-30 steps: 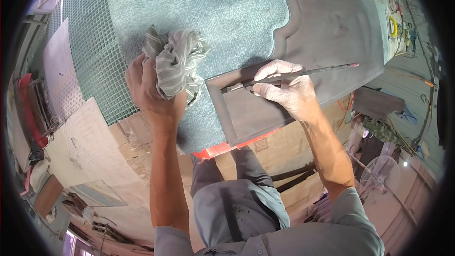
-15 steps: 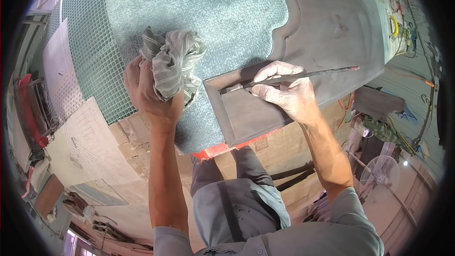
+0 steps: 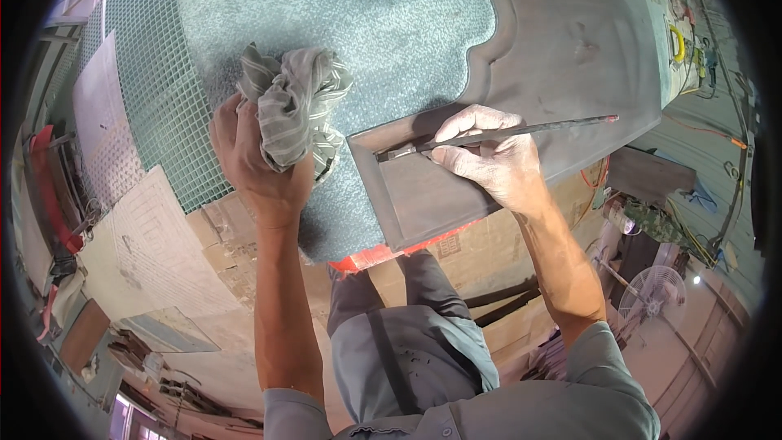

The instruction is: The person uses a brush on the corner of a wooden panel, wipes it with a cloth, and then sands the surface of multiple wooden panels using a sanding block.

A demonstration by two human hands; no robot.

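Panel (image 3: 562, 73) lying dark on worktop (image 3: 358, 16), work seemingly underway at its left corner; remainder unclear.
Right hand (image 3: 493, 159) pinching brush (image 3: 562, 124), tip sitting there; left hand (image 3: 265, 159) clenching bunched rag (image 3: 297, 98).

Well back from the bare fingers (image 3: 481, 117), short grey sleeves (image 3: 607, 367) join a grey shirt (image 3: 529, 411) with a round button (image 3: 446, 432); dark grey trousers (image 3: 428, 279) show below the fingers.

Rag (image 3: 285, 118): matt cloth. Brush ferrule (image 3: 405, 150): metal-looking; brush handle (image 3: 562, 125): smooth. Dark panel (image 3: 570, 73): matt, smooth. Speckled mat (image 3: 342, 12): rough. Cardboard (image 3: 481, 265): matt paper.
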